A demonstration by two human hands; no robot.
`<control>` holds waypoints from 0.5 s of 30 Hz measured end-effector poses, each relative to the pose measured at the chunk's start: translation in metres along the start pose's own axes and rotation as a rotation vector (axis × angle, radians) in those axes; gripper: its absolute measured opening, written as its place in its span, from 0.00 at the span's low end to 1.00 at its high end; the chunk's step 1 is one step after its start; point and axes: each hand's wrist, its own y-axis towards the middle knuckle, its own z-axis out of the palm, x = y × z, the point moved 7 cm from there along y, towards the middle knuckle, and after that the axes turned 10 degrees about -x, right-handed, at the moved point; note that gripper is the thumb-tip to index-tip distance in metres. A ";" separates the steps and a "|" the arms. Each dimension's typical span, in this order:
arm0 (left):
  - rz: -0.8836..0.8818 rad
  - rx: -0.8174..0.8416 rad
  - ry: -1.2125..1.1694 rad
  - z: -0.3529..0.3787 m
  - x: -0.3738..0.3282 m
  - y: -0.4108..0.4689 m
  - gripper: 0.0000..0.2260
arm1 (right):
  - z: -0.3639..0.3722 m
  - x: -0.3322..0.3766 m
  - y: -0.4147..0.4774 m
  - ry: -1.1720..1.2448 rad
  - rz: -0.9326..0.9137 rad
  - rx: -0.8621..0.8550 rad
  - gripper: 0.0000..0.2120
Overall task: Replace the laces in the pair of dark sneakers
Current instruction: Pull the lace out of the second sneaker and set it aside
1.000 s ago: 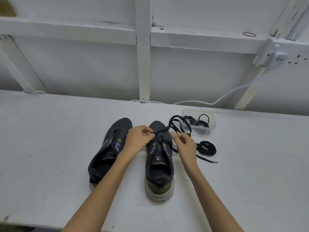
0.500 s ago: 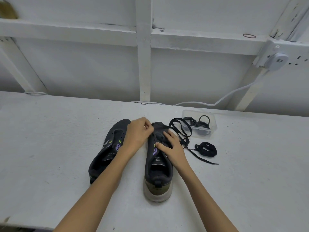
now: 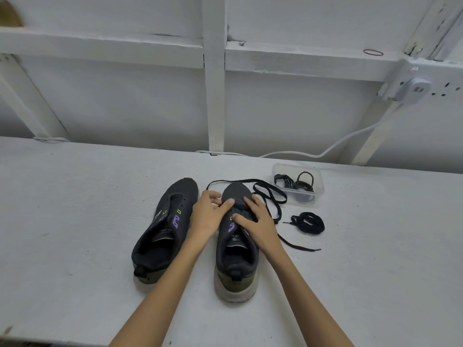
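Left hand (image 3: pixel 209 216) curls against the right sneaker (image 3: pixel 235 259), thumb over its top; whether it pinches anything I cannot tell. Right hand (image 3: pixel 259 222) lies spread flat on the same shoe. On the white worktop (image 3: pixel 75 221) are two dark sneakers, the left sneaker (image 3: pixel 162 229) unlaced. Also one clear box (image 3: pixel 319 186) of coiled laces, one loose lace (image 3: pixel 299 246) and one lace bundle (image 3: pixel 309 222). Tongue writing is illegible.
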 end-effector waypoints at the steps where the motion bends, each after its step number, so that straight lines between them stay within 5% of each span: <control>1: 0.009 -0.040 0.002 -0.002 0.003 -0.003 0.15 | 0.000 0.000 0.000 -0.004 0.003 0.001 0.40; 15: 0.116 -0.068 0.067 -0.003 -0.014 0.013 0.07 | 0.000 0.000 -0.002 0.005 0.010 0.005 0.38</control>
